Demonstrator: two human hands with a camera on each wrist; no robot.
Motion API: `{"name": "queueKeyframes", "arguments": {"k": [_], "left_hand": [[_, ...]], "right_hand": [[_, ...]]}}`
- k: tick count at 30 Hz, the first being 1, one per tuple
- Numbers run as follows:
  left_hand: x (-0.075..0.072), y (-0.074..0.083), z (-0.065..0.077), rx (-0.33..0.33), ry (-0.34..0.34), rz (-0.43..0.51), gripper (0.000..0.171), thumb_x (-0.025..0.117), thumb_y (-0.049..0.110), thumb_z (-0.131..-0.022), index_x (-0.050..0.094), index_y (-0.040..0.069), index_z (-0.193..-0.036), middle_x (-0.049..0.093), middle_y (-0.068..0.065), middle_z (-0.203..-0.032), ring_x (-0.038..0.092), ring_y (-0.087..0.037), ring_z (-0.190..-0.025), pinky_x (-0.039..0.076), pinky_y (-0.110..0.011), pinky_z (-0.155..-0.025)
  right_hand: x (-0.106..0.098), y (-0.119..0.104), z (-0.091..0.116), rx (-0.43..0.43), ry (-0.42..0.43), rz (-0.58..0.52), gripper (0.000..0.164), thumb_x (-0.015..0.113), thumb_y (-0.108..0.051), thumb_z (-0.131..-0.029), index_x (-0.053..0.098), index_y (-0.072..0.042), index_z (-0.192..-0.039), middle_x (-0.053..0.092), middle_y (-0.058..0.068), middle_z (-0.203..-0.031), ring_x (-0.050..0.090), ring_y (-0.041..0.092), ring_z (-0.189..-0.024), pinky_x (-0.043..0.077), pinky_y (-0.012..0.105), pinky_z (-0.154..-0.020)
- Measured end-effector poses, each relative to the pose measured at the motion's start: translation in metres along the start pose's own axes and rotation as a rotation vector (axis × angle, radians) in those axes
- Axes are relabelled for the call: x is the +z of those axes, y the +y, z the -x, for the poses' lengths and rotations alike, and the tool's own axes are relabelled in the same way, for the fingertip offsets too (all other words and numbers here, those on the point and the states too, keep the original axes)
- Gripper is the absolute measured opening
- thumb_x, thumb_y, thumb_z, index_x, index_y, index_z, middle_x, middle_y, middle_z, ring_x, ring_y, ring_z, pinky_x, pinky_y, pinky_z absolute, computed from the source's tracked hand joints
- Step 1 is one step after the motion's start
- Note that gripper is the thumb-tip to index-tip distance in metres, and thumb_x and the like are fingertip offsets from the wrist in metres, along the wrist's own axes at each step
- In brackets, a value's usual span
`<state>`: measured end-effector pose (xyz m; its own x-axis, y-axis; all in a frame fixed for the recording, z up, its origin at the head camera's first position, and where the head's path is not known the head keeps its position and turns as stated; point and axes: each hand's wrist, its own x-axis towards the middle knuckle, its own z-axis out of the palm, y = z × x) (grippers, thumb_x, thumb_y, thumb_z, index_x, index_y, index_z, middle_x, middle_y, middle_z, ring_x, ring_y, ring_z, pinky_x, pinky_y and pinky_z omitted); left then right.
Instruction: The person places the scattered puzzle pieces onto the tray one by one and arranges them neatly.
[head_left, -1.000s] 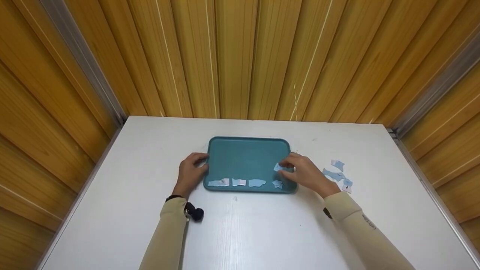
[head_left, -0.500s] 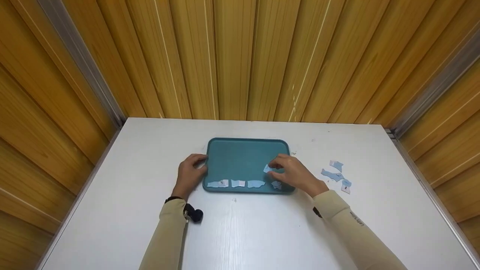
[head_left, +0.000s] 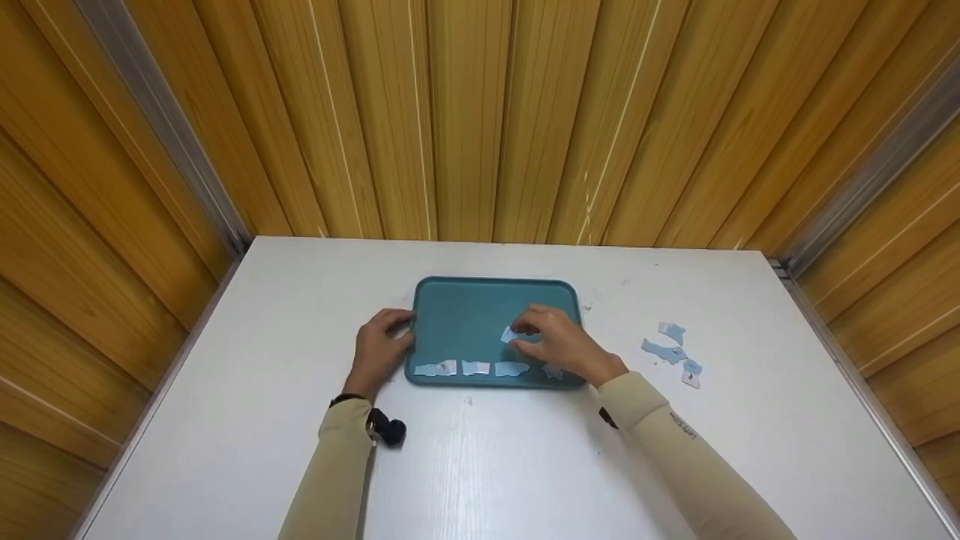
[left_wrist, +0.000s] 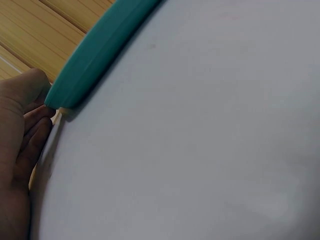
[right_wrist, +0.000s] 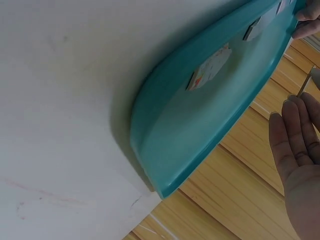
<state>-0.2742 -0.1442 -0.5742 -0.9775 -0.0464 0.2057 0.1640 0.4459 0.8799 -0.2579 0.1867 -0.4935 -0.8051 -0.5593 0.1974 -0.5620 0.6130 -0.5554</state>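
White surface (head_left: 465, 472) carries a green tray (head_left: 465, 319). Left hand (head_left: 379, 349): fingers loosely bent, thumb and forefinger apart, tips touching the tray's left rim. Right hand (head_left: 561, 341): thumb and fingers pinch one blue piece (head_left: 508, 335) over the tray, just right of centre. Row of pieces (head_left: 512, 369) along the tray's near edge, rightmost partly hidden; three loose pieces (head_left: 664, 351) on the surface to the right. Handling (judged): blue piece light, stiff card, perhaps slick, corners could crease; pinch by opposite edges. Head view gives the layout; right wrist view alone shows the blue piece edge-on, thin, not touching the tray. Left wrist view: no pieces.
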Motion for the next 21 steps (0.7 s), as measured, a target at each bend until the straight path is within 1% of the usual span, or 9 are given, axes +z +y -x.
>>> {"name": "queueKeyframes", "arguments": {"k": [2, 8, 11, 15, 21], "left_hand": [[0.0, 0.0, 0.0, 0.0, 0.0, 0.003, 0.034, 0.076, 0.001, -0.091, 0.076, 0.006, -0.125, 0.071, -0.004, -0.125, 0.064, -0.022, -0.125, 0.049, -0.038, -0.113], [-0.001, 0.0, 0.001, -0.008, -0.012, 0.015, 0.035, 0.075, 0.001, -0.092, 0.076, 0.007, -0.127, 0.07, -0.003, -0.127, 0.063, -0.022, -0.127, 0.048, -0.038, -0.115], [-0.001, 0.0, 0.0, -0.006, -0.011, 0.015, 0.035, 0.076, 0.001, -0.091, 0.076, 0.006, -0.126, 0.07, -0.004, -0.126, 0.064, -0.022, -0.126, 0.049, -0.038, -0.113], [-0.001, -0.001, 0.0, -0.004, -0.006, 0.011, 0.034, 0.077, 0.002, -0.091, 0.076, 0.006, -0.124, 0.071, -0.003, -0.125, 0.065, -0.021, -0.124, 0.049, -0.034, -0.112], [0.0, -0.002, 0.0, 0.002, 0.003, 0.022, 0.032, 0.076, 0.002, -0.091, 0.077, 0.006, -0.124, 0.071, -0.003, -0.124, 0.065, -0.021, -0.125, 0.05, -0.035, -0.112]], "right_hand": [[0.003, -0.002, -0.003, -0.006, -0.005, 0.0, 0.022, 0.08, -0.012, -0.096, 0.076, -0.002, -0.116, 0.068, 0.007, -0.107, 0.07, 0.024, -0.102, 0.063, 0.042, -0.093], [0.011, -0.005, -0.011, 0.015, -0.011, -0.015, 0.023, 0.079, -0.014, -0.097, 0.076, -0.003, -0.117, 0.067, 0.006, -0.108, 0.069, 0.023, -0.103, 0.062, 0.041, -0.094], [0.015, -0.007, -0.015, -0.015, -0.001, -0.011, 0.022, 0.079, -0.013, -0.097, 0.076, -0.002, -0.115, 0.068, 0.007, -0.107, 0.069, 0.023, -0.101, 0.063, 0.042, -0.092], [0.02, -0.011, -0.02, -0.047, 0.006, -0.005, 0.02, 0.08, -0.012, -0.096, 0.076, -0.001, -0.113, 0.068, 0.009, -0.106, 0.069, 0.024, -0.099, 0.063, 0.04, -0.089], [0.027, -0.014, -0.027, -0.028, -0.005, -0.016, 0.02, 0.079, -0.012, -0.097, 0.076, -0.002, -0.113, 0.068, 0.009, -0.106, 0.069, 0.024, -0.099, 0.063, 0.04, -0.09]]}}
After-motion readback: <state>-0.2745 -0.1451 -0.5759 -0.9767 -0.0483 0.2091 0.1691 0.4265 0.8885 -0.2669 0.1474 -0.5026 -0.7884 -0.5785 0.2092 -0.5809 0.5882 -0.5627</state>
